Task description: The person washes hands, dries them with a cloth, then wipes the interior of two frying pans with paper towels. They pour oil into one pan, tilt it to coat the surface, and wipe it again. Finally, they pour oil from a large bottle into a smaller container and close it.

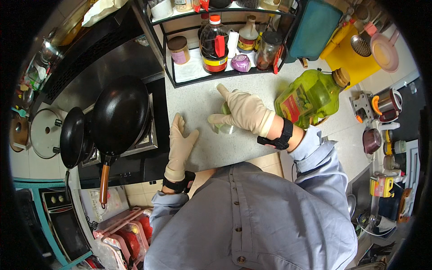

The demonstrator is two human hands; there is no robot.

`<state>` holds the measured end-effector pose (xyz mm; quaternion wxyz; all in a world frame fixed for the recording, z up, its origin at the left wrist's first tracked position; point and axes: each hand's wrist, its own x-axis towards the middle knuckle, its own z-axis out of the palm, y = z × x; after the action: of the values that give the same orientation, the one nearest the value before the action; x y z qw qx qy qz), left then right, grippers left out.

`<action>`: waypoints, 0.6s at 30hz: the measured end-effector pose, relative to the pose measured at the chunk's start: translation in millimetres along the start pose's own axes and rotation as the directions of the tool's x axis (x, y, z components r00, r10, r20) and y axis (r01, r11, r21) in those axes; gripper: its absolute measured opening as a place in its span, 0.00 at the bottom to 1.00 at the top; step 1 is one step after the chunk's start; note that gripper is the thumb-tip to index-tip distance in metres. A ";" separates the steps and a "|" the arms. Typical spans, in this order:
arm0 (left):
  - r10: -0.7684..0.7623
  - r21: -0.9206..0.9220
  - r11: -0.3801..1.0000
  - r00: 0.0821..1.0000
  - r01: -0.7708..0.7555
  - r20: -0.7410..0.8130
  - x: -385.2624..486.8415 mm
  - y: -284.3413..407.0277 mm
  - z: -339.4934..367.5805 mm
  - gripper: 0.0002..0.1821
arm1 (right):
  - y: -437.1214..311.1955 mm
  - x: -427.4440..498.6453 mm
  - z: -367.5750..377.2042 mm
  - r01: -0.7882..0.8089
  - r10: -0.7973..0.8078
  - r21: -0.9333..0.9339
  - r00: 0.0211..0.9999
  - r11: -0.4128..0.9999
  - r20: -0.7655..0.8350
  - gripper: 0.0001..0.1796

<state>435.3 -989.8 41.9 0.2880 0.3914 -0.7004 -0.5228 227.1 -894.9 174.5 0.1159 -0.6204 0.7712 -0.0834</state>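
Observation:
My right hand [244,113], in a cream glove, is over a small clear glass vessel [227,129] with green showing through it. The thumb crosses above the glass and the index finger points away from it; whether the hand grips it is hidden. My left hand [181,140], gloved too, is near the counter's left edge beside the stove, thumb apart from the fingers and nothing held. Just beyond my right wrist, a large green oil jug [310,96] with a cork-like stopper and a label stands on the pale countertop [202,155].
A black wok [119,114] and a smaller black pan [72,136] occupy the stove at left. Behind the counter, a black rack [168,79] holds a dark sauce bottle [215,47], jars and a purple onion [241,63]. A teal cutting board [314,30] leans at its right.

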 end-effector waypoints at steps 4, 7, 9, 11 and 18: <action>-0.037 -0.007 0.999 0.998 0.037 0.048 1.0 5.5 2.8 0.46 | -1.3 4.3 10.3 -0.077 0.081 -0.156 0.996 0.985 0.020 0.44; -0.019 -0.017 1.000 0.997 0.020 0.070 2.7 10.2 4.2 0.46 | 7.3 11.3 15.0 0.052 -0.046 -0.154 0.998 0.987 0.039 0.32; -0.013 -0.008 1.000 0.997 0.014 0.080 3.4 12.4 4.3 0.46 | 15.4 14.9 13.5 0.238 -0.238 -0.078 0.971 0.968 0.006 0.30; 0.002 -0.027 1.000 0.997 0.000 0.081 3.5 13.9 4.7 0.46 | 21.3 15.7 9.1 0.411 -0.411 -0.005 0.911 0.912 -0.033 0.36; -0.005 -0.033 0.999 0.996 0.008 0.092 4.6 16.3 8.9 0.45 | 10.2 8.1 -2.0 0.078 -0.078 0.004 0.994 0.997 0.083 0.44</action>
<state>421.6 -986.8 54.9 0.2603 0.3641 -0.7028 -0.5529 215.4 -900.6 173.0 0.1446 -0.6528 0.7410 -0.0624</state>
